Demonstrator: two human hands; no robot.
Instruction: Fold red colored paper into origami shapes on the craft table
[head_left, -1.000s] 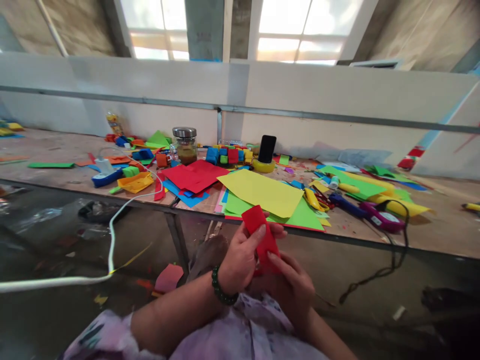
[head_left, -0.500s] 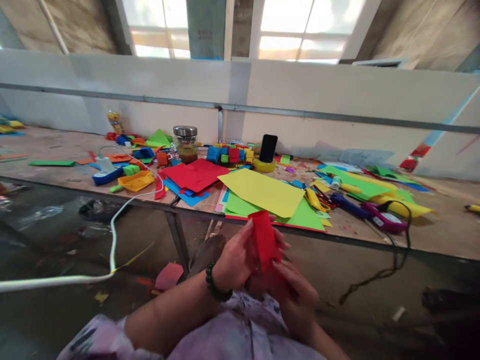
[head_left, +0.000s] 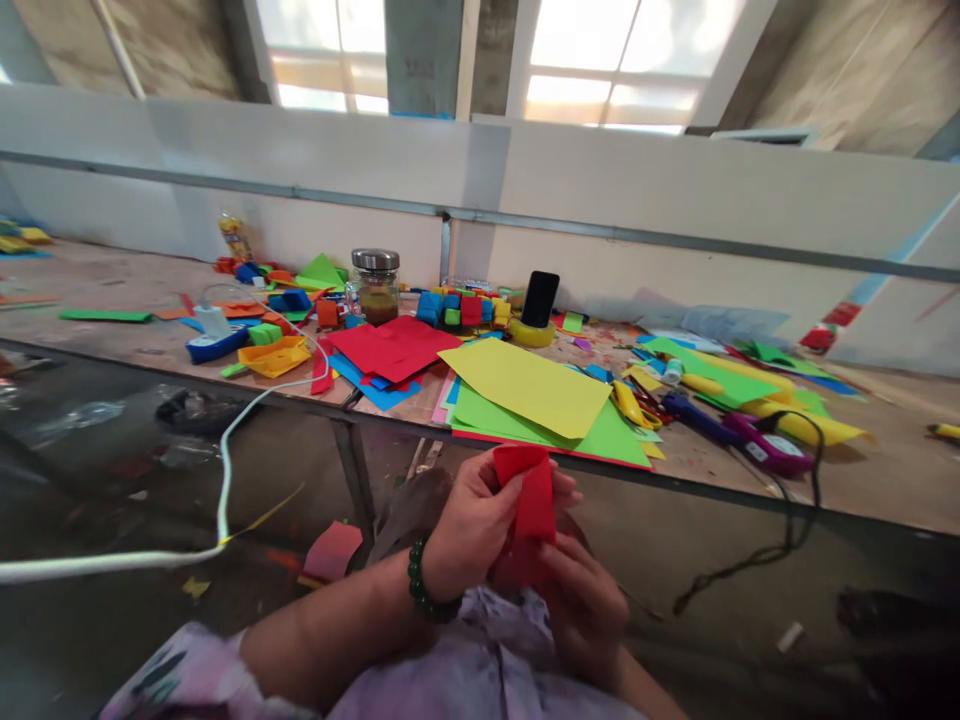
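Observation:
A folded strip of red paper [head_left: 535, 505] is held between both hands, low in front of my body and just off the table's front edge. My left hand [head_left: 474, 520], with a dark green bead bracelet on the wrist, pinches the paper's upper left part with the thumb on top. My right hand [head_left: 581, 590] grips its lower right side, the fingers partly blurred. Behind the hands, on the table, a yellow sheet [head_left: 532, 385] lies over green sheets [head_left: 607, 435]. Left of these is a pile of red sheets [head_left: 397, 345].
Farther back stand a lidded glass jar [head_left: 376, 295], a phone [head_left: 541, 298] propped on a yellow tape roll, and several coloured paper cubes [head_left: 470, 310]. A purple glue gun [head_left: 765, 440] lies at right. A white cable [head_left: 227, 470] hangs over the table edge at left.
The red paper has tilted more upright and dropped slightly. My left thumb has moved across its face, and its upper part now looks bent. The view has shifted a little.

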